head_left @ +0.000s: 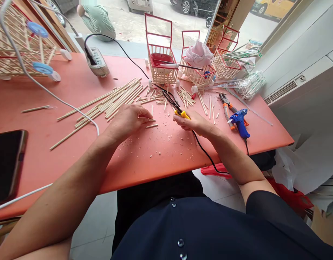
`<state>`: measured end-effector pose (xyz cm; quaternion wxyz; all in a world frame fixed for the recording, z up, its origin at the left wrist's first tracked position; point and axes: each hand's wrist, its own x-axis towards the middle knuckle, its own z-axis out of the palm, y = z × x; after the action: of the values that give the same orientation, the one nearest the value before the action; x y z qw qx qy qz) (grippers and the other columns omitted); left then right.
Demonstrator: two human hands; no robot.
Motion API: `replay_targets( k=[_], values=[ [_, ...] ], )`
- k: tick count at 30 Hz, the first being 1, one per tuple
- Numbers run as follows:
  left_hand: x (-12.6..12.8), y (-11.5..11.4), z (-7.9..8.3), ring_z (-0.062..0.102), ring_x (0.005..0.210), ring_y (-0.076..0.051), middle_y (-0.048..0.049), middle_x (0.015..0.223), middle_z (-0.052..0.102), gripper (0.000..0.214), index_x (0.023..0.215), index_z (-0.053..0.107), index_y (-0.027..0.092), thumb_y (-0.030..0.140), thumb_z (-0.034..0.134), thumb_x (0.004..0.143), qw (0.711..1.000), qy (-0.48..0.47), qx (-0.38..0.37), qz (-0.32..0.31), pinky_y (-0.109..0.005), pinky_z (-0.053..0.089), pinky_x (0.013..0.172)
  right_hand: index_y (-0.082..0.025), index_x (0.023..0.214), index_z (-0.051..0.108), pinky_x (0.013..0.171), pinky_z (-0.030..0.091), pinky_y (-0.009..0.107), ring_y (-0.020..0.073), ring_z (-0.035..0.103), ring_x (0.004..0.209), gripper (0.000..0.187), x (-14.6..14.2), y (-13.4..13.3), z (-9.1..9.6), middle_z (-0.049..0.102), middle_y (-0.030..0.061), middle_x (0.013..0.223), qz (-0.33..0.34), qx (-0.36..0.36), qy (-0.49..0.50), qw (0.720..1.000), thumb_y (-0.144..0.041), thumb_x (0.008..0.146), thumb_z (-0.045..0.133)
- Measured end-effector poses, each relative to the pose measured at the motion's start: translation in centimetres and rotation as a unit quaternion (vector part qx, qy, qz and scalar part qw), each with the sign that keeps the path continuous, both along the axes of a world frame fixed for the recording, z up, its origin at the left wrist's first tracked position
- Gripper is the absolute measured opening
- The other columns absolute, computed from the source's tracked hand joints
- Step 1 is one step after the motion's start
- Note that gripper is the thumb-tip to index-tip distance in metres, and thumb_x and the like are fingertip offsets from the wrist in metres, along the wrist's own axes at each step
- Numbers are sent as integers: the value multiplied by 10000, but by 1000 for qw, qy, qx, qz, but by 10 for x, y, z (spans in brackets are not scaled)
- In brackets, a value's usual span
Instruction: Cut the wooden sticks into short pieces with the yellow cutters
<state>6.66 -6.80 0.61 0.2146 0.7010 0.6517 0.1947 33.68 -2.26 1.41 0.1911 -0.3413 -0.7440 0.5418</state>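
My left hand [130, 118] rests low over the table, fingertips closed together on a short wooden stick [152, 120]. Another short stick [151, 126] lies just in front of it, nearer my body. In my right hand [193, 123] are yellow-handled pliers [182, 114], their dark jaws pointing away from me and to the left. Beyond the pliers, many cut stick pieces [185, 96] are scattered among crumbs of wood. A bundle of long wooden sticks [120, 99] lies beyond and left of my left hand.
Small stick-built carts with red frames [163, 74] stand at the back, one holding white cloth [198, 53]. At right lie a blue glue gun [239, 122] and orange-grey pliers [226, 108]. A power strip [98, 65], white cable [60, 97] and phone [6, 162] are on the left.
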Motion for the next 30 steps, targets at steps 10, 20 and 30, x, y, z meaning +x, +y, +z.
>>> replay_targets(
  k=[10,20,30],
  values=[
    [5,-10,6,805,963,-273,-72,1013,903,427,1053,920,219,457,623,858,998,-6,-52,-38,-344,586,937,-236,929,514,739,308,322,166,441,815,682,1,-2,5,476,-21,846,3,53,-57,997,-897,926,680],
    [4,-11,8,812,995,-290,-101,1072,904,498,1114,930,204,431,551,884,997,3,-66,-34,-366,582,1012,-235,941,542,794,331,347,200,477,881,655,1,-1,7,522,-3,856,3,77,-72,994,-881,935,651],
    [2,-14,3,766,954,-245,-68,1028,871,568,1321,919,236,340,526,924,997,-7,-37,-62,-345,577,977,-236,926,529,815,330,353,199,473,887,670,0,-2,7,519,0,875,4,87,-77,993,-897,932,636]
  ],
)
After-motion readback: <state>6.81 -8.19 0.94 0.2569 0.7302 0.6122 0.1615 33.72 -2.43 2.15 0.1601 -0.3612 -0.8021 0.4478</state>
